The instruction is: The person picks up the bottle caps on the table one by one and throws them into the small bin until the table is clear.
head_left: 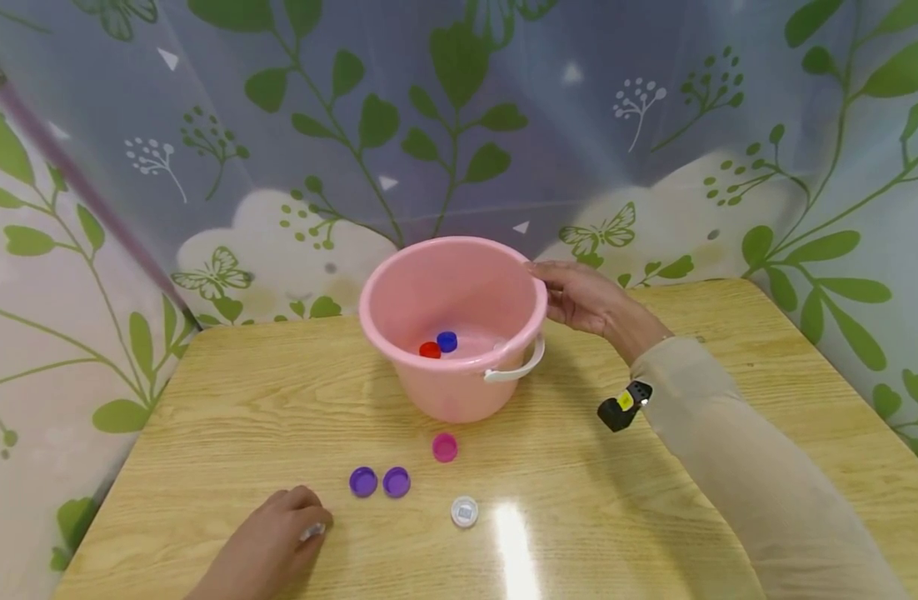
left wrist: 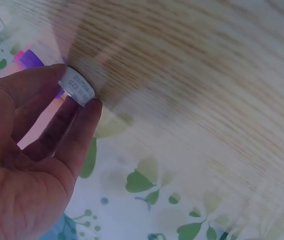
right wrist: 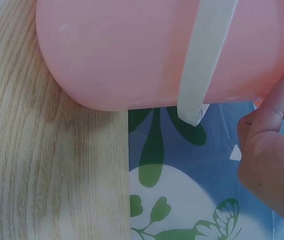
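Observation:
My left hand (head_left: 267,546) pinches a white bottle cap (left wrist: 77,86) with printed characters on its side, between thumb and fingertips close over the table. At the back, my right hand (head_left: 582,300) grips the rim of a pink bucket (head_left: 451,392) on its right side. Inside the bucket lie a red cap (head_left: 430,350) and a blue cap (head_left: 447,342). On the table, two purple caps (head_left: 364,482) sit side by side just beyond my left hand. A magenta cap (head_left: 445,447) lies before the bucket, and another white cap (head_left: 464,512) lies nearer me.
The bucket's white handle (head_left: 522,367) hangs down at its right front. A wooden table (head_left: 279,392) carries everything. Patterned cloth with leaves (head_left: 444,125) stands close behind the table and along both sides. A small black device (head_left: 624,406) is worn at my right wrist.

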`<state>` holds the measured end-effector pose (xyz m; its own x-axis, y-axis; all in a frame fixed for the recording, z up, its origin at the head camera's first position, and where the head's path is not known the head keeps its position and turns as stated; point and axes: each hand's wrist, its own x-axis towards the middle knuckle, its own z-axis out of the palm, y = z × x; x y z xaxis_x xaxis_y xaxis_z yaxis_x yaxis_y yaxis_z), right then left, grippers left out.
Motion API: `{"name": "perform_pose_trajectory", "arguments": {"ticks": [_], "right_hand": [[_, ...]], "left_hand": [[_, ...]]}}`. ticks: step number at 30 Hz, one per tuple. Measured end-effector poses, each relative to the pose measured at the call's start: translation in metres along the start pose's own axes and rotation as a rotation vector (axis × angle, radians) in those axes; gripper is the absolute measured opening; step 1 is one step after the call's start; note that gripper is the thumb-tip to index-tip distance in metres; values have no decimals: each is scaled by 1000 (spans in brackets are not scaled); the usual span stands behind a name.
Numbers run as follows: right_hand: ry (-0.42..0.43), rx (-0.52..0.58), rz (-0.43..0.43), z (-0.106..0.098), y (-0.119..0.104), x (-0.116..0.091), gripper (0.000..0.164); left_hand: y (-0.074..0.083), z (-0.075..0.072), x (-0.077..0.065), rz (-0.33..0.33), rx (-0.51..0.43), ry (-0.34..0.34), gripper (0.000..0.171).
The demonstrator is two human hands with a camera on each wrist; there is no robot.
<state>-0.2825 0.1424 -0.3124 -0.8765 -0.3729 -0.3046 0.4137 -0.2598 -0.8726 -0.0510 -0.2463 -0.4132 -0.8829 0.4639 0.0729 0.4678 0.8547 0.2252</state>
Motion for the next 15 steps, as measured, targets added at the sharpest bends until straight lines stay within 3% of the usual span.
{"name": "perform_pose_trajectory", "arguments": {"ticks": [7,15], "right_hand": [[-6,-25,-8,0,0,0,28],[-4,-15,-11,-1,0,0,21]], "left_hand": [[-8,-7,2,50,-25,12,15],[-11,-30,14,25,34,138,21]]}}
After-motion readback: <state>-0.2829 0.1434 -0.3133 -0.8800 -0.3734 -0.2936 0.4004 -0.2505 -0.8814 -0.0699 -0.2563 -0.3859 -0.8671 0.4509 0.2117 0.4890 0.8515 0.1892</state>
